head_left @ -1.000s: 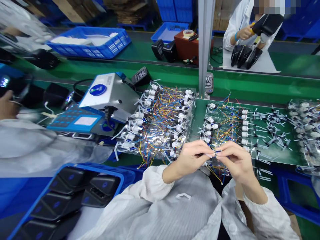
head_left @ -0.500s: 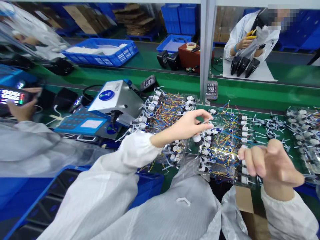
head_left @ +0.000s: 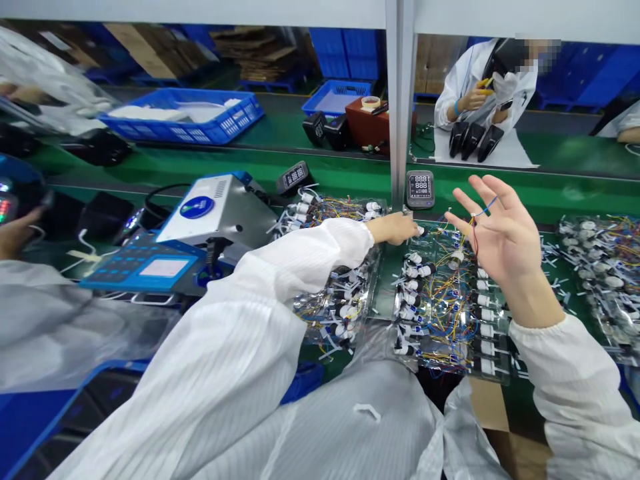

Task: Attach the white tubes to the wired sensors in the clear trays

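My left hand (head_left: 395, 229) reaches far forward to the back edge of a clear plastic tray (head_left: 493, 377) of small white and black parts with coloured wires (head_left: 430, 300). Its fingers are closed in a pinch on one small white wired part. My right hand (head_left: 493, 230) is raised above the same tray, palm up and fingers spread. A thin blue and red wire (head_left: 477, 217) lies across its fingers and hangs down toward the tray.
A second tray of wired parts (head_left: 330, 300) lies to the left, beside a grey and blue tester machine (head_left: 210, 210). A metal post (head_left: 400, 100) and a small digital display (head_left: 420, 189) stand behind. More parts (head_left: 600, 260) lie right. Another person's sleeve (head_left: 55, 320) is left; a worker (head_left: 475, 93) sits opposite.
My left hand has stretched further forward to the tray's back edge. My right hand has risen from a loose fist near the tray's front and opened, with a wire across its fingers.
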